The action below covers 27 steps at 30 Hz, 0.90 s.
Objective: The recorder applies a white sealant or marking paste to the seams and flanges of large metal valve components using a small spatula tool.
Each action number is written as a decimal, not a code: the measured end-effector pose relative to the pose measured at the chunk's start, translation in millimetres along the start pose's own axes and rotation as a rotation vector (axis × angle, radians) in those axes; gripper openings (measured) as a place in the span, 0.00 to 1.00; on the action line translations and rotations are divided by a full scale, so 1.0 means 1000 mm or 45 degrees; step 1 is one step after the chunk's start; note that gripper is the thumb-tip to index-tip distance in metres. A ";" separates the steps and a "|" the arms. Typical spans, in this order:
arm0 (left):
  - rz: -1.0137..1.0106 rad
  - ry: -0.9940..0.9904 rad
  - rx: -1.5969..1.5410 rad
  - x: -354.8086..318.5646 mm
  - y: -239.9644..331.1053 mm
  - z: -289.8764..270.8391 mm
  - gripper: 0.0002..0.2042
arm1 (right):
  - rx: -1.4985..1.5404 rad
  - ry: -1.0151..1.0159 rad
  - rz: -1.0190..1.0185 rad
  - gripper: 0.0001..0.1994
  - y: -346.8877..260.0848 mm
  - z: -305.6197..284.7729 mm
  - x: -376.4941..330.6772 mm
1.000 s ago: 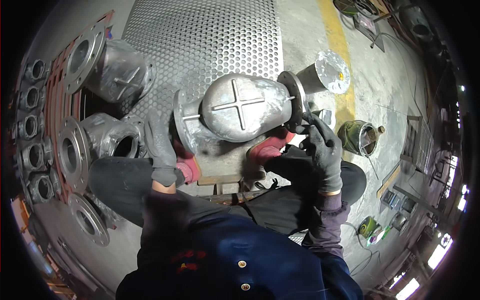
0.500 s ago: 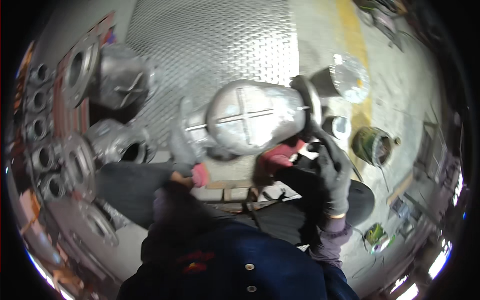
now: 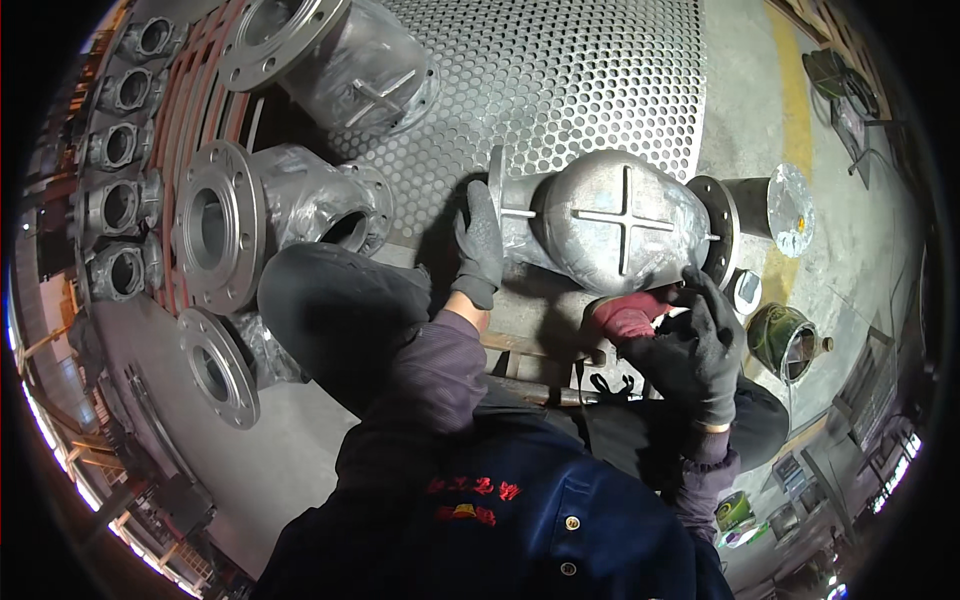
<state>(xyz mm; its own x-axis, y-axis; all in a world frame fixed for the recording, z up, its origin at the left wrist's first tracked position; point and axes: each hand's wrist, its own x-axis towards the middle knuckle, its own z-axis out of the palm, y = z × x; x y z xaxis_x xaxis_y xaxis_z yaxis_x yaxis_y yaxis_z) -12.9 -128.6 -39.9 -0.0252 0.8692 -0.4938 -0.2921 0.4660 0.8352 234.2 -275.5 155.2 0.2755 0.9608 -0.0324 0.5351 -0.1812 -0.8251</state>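
Note:
A grey cast metal valve body (image 3: 600, 250) lies on its side in front of me, with a raised cross-shaped rib facing up and a flange at each end. My left hand (image 3: 479, 245), in a dark grey glove, rests flat against the left flange (image 3: 496, 175), fingers stretched out. At the casting's lower right side is my right hand (image 3: 700, 355), gloved too. Its index finger reaches up to the metal near the right flange (image 3: 716, 225), the other fingers bent and apart. Nothing shows in its grasp. The casting's underside is hidden.
Similar flanged castings (image 3: 215, 225) stand at my left, with a row of smaller ones (image 3: 120, 205) beyond. Ahead lies a perforated metal sheet (image 3: 560, 60). On the right are a metal cylinder (image 3: 790, 215) and a green tin (image 3: 778, 335). A red shoe (image 3: 628, 318) sits below the casting.
My view has shifted and turned, so the casting appears farther right and tilted the other way. My left hand stays at the left flange; my right index finger now sits lower along the casting.

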 end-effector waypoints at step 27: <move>0.274 0.018 0.521 -0.016 0.030 0.028 0.26 | 0.093 0.330 0.388 0.20 0.033 -0.061 0.047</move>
<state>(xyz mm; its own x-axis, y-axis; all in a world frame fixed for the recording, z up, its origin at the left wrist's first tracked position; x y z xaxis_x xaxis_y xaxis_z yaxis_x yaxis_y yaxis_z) 5.7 -123.8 -0.4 -0.0580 0.9524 -0.2993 0.1227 0.3043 0.9446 313.2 -248.7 160.9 0.6101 0.7788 -0.1459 0.3424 -0.4252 -0.8378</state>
